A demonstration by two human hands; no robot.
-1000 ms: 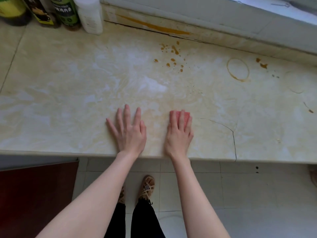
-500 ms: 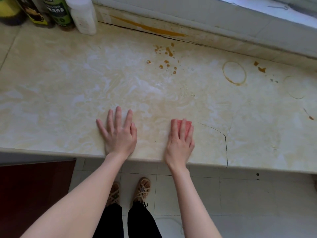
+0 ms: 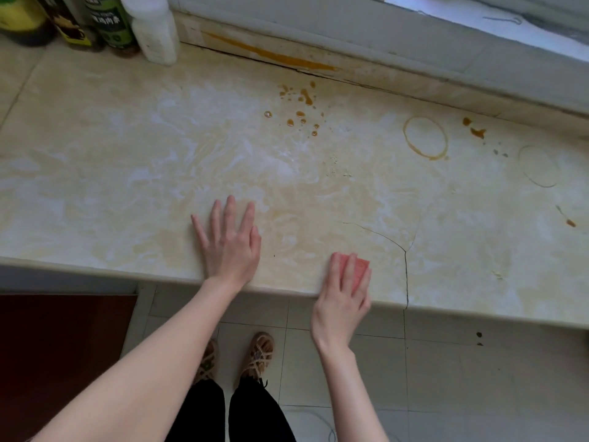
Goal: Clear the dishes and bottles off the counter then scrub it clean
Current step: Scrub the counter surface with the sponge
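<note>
The cream marble counter carries soapy white smears across its left and middle. My right hand presses a pink sponge flat at the counter's front edge, fingers lying over it. My left hand rests flat on the counter with fingers spread, holding nothing, a hand's width left of the sponge. Brown drops and a brown ring stain mark the far side. Several bottles stand at the back left corner, among them a white bottle.
A thin crack runs through the counter just right of the sponge. A fainter ring and more brown spots lie at the right. An orange streak lines the back ledge under the window. Below are a tiled floor and a dark red cabinet.
My right hand has pulled the pink sponge back toward me to the counter's front edge. My left hand stays flat on the counter in much the same spot.
</note>
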